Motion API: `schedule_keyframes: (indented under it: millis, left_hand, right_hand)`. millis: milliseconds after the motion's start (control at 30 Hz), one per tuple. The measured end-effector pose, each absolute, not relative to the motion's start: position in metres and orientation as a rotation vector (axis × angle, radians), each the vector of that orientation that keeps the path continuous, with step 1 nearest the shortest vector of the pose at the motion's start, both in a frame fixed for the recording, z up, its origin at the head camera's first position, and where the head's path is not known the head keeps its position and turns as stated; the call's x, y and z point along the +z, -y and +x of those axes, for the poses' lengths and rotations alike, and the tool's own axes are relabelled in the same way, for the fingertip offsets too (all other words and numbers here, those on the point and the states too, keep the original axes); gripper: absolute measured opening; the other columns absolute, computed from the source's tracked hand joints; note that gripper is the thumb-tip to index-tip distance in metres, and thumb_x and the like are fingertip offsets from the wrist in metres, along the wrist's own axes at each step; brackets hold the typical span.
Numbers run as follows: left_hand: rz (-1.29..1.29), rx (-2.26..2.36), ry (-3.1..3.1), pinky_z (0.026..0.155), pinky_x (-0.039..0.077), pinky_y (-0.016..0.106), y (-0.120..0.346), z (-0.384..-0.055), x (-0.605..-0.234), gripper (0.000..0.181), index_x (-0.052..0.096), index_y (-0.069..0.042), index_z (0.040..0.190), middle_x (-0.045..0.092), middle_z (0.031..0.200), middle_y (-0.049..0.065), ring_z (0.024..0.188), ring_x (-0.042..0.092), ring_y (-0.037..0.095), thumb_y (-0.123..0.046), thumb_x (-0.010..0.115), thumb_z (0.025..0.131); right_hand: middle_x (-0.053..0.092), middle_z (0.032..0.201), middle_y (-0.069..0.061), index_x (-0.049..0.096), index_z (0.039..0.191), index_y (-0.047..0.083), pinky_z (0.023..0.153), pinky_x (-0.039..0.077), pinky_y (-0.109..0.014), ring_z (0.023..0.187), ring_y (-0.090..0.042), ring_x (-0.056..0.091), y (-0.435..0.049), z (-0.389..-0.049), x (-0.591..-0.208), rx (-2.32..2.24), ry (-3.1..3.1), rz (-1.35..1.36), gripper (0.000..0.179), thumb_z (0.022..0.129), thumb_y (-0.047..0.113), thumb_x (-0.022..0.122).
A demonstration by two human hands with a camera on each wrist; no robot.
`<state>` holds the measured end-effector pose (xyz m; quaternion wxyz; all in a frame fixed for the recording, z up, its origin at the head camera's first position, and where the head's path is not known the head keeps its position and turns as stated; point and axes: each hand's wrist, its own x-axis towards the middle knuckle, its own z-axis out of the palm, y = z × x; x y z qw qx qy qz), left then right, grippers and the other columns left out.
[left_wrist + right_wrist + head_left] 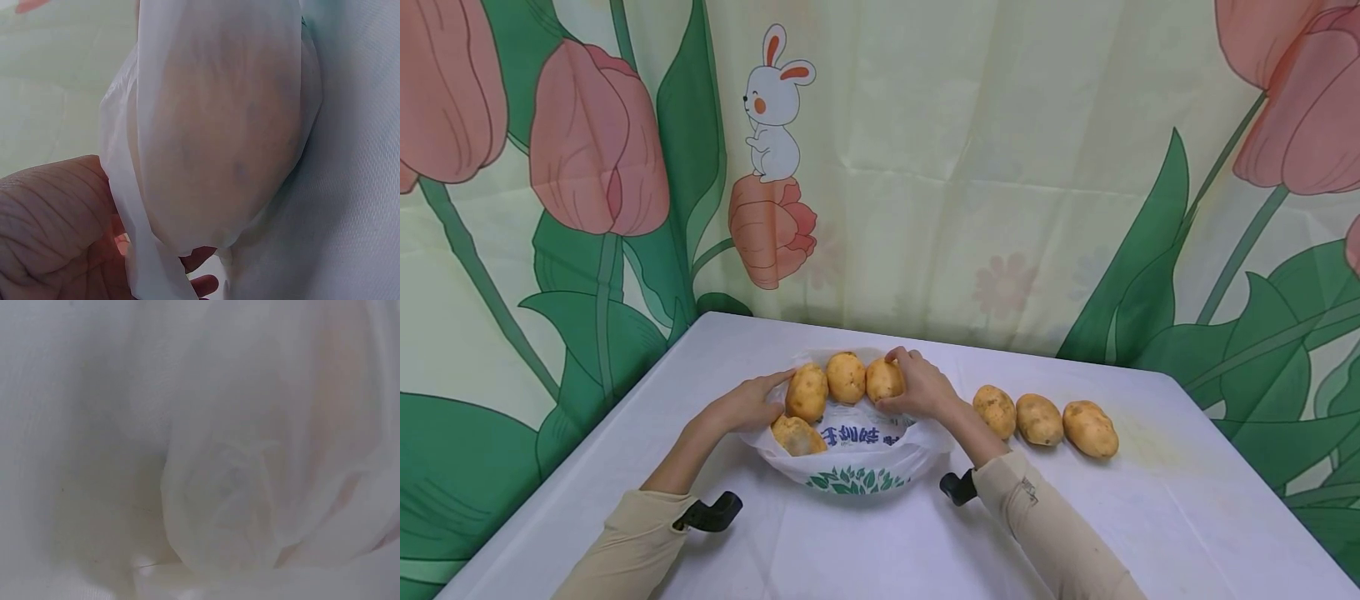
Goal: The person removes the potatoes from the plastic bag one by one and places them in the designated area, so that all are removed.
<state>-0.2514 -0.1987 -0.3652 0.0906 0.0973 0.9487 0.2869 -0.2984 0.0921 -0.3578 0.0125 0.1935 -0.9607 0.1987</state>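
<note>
A white plastic bag (857, 477) with green leaf print and blue lettering lies open on the table, several potatoes (846, 377) inside it. My left hand (747, 407) reaches in over the left rim, thumb and fingers around the upper left potato (808, 393). Below it sits another potato (798, 436) with a pale patch. My right hand (921, 387) grips the potato on the right (884, 380), fingers over its top and thumb below. In the left wrist view, potatoes show dimly through the bag (219, 144); the right wrist view has mostly blurred bag plastic (231, 506).
Three more potatoes (1039, 419) lie in a row on the white-covered table (865, 550), right of the bag and beside my right forearm. A curtain (925, 167) printed with tulips and a rabbit hangs behind the table's far edge. Black wrist mounts (709, 512) project from both sleeves.
</note>
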Motion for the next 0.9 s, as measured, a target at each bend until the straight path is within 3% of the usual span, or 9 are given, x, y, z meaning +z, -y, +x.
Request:
schedule_keyframes:
  millis: [167, 900]
  left_hand:
    - [0.286, 0.848, -2.821, 0.100, 0.048, 0.056, 0.198, -0.252, -0.365, 0.067, 0.036, -0.003, 0.157, 0.042, 0.153, 0.033, 0.115, 0.053, 0.039, -0.012, 0.056, 0.094]
    - [0.319, 0.855, -2.827, 0.106, 0.043, 0.060, 0.199, -0.251, -0.366, 0.066, 0.036, -0.001, 0.157, 0.042, 0.153, 0.033, 0.120, 0.052, 0.040, -0.010, 0.055, 0.095]
  right_hand:
    - [0.058, 0.125, -0.013, 0.051, 0.138, 0.014, 0.094, 0.051, -0.051, 0.107, -0.030, 0.059, -0.095, -0.294, -0.356, 0.629, 2.969, 0.603, 0.071, 0.081, 0.036, 0.086]
    - [0.058, 0.131, -0.011, 0.052, 0.137, 0.014, 0.091, 0.053, -0.049, 0.116, -0.030, 0.061, -0.104, -0.265, -0.345, 0.822, 2.806, 0.636, 0.072, 0.078, 0.037, 0.088]
